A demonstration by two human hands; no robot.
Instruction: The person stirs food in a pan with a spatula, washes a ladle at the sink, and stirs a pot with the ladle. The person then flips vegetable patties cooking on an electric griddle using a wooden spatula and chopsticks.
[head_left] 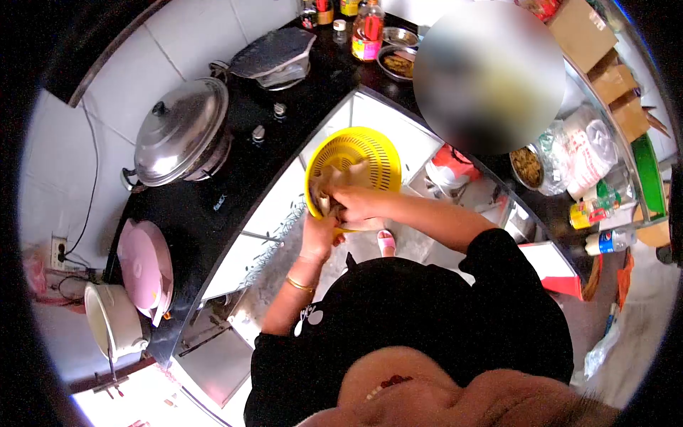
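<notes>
A yellow plastic colander [390,151] is held in front of my body, tilted so that its slotted inside shows. My left hand [321,236], with a gold bracelet at the wrist, is closed on the colander's near left rim. Inside the colander lie flat, pale brown pieces [350,175] whose kind I cannot make out. My right hand [356,203] reaches in over the near rim, its fingers bent around some of these pieces. The fingertips are partly hidden among them.
A lidded steel pot [181,132] stands on the black counter [263,167]. Near it are a covered bowl [281,67], a bottle with a red label [368,32] and a pink lid [144,263]. A bowl of food [528,167] and bags [587,146] lie to the right.
</notes>
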